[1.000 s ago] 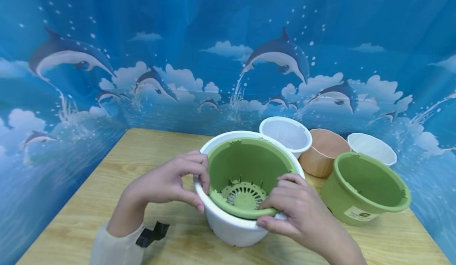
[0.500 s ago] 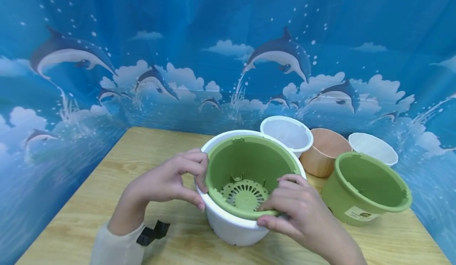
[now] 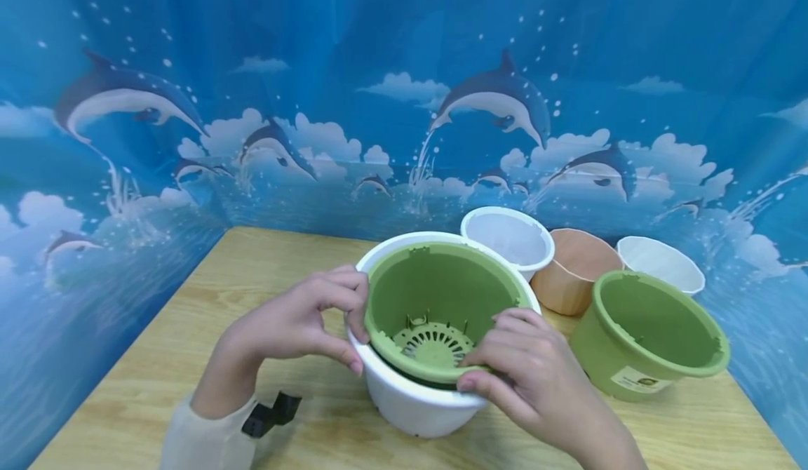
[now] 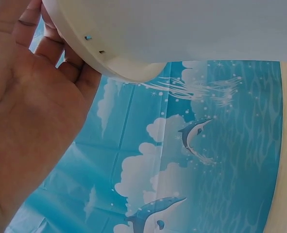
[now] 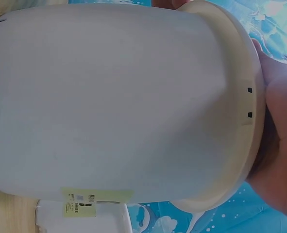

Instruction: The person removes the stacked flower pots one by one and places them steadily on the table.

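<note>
A green plastic flowerpot (image 3: 442, 280) with a slotted base sits inside a larger white flowerpot (image 3: 416, 414) near the table's middle. My left hand (image 3: 303, 316) grips the white pot's rim on the left, its fingers over the edge and thumb outside. At the front right, my right hand (image 3: 524, 372) pinches the green pot's rim. A dark gap shows between the two rims along the front. In the left wrist view, the left hand (image 4: 31, 107) lies against the white rim (image 4: 80, 43). The right wrist view shows the white pot's wall (image 5: 109, 97) beside the right hand (image 5: 284, 111).
Behind and to the right stand a white pot (image 3: 508, 238), a light brown pot (image 3: 571, 273), another white pot (image 3: 659, 263) and a labelled green pot (image 3: 650, 330). They rest on a wooden table (image 3: 252, 266) before a blue dolphin curtain (image 3: 328, 70).
The green pot's front rim has risen slightly with my right hand, widening the dark gap above the white rim. My left hand has stayed in place.
</note>
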{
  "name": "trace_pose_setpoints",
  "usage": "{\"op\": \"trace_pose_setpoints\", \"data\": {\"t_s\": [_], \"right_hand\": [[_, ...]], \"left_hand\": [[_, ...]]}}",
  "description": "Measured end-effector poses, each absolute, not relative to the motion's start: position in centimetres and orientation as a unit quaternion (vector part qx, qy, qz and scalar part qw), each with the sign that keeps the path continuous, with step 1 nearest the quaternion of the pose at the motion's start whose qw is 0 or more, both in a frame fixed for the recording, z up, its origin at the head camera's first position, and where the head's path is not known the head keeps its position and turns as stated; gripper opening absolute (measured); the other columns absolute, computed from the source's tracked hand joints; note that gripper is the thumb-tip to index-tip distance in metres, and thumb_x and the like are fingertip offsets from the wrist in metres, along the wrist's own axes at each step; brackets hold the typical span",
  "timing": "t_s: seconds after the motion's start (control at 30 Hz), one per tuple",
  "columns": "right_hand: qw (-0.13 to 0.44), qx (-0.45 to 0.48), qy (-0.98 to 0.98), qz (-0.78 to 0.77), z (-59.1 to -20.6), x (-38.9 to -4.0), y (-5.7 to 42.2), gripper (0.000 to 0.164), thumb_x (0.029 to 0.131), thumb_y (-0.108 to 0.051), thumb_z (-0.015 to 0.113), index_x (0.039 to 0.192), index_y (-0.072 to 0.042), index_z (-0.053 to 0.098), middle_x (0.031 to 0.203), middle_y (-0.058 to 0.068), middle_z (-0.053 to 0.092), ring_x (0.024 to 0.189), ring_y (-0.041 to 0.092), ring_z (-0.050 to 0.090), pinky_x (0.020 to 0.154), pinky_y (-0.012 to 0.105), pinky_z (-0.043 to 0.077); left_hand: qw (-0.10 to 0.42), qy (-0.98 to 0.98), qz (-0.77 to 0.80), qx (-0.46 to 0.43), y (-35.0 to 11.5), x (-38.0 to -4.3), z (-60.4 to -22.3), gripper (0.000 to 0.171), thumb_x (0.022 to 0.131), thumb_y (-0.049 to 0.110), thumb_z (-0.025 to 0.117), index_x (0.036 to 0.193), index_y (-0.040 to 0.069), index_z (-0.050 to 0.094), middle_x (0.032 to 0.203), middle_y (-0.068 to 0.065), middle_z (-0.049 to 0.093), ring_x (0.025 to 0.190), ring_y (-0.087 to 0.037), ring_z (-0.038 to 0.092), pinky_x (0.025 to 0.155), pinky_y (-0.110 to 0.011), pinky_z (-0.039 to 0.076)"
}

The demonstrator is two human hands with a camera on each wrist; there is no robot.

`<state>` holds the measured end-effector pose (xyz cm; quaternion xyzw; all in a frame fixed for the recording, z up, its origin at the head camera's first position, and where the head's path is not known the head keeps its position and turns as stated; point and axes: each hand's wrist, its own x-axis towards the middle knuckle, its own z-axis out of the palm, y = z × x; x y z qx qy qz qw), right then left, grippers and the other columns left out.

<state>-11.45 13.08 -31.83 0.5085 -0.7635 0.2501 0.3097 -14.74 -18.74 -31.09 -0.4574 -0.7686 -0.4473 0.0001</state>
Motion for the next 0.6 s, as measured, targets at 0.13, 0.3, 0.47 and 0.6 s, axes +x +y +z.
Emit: {"op": "trace_pose_setpoints", "data": {"t_s": [0.13, 0.3, 0.47, 0.6], "right_hand": [[0.320, 0.503, -0.761, 0.256, -31.91, -11.50, 13.09, 0.022, 0.097, -0.040, 0.061, 0.090, -0.022, 0.072, 0.083, -0.016, 0.068, 0.080, 0.005, 0.062, 0.104, 0.029, 0.036], [0.341, 0.494, -0.755, 0.265, -31.97, -11.44, 12.89, 0.025, 0.099, -0.041, 0.059, 0.089, -0.021, 0.071, 0.083, -0.014, 0.068, 0.079, 0.006, 0.062, 0.106, 0.029, 0.035], [0.370, 0.494, -0.740, 0.269, -31.83, -11.56, 12.52, 0.029, 0.100, -0.041, 0.057, 0.086, -0.018, 0.070, 0.080, -0.012, 0.068, 0.075, 0.009, 0.063, 0.104, 0.029, 0.037], [0.386, 0.491, -0.732, 0.271, -31.73, -11.68, 12.32, 0.031, 0.100, -0.040, 0.057, 0.084, -0.018, 0.070, 0.079, -0.010, 0.068, 0.075, 0.011, 0.063, 0.099, 0.032, 0.040]], "left_hand": [[0.002, -0.769, -0.447, -0.456, -18.68, -14.80, -31.13, 0.026, 0.067, 0.023, 0.090, 0.077, 0.026, 0.066, 0.087, 0.012, 0.056, 0.093, -0.014, 0.050, 0.089, -0.037, 0.044], [0.008, -0.770, -0.450, -0.452, -18.64, -14.81, -31.28, 0.025, 0.068, 0.026, 0.090, 0.076, 0.026, 0.066, 0.085, 0.012, 0.055, 0.092, -0.014, 0.049, 0.089, -0.036, 0.043], [0.019, -0.769, -0.454, -0.449, -18.66, -14.87, -31.28, 0.027, 0.067, 0.023, 0.091, 0.076, 0.026, 0.066, 0.086, 0.012, 0.055, 0.093, -0.014, 0.050, 0.088, -0.036, 0.044], [0.029, -0.771, -0.450, -0.450, -18.72, -14.94, -31.18, 0.027, 0.067, 0.022, 0.091, 0.077, 0.026, 0.066, 0.087, 0.012, 0.056, 0.093, -0.014, 0.050, 0.088, -0.036, 0.044]]}}
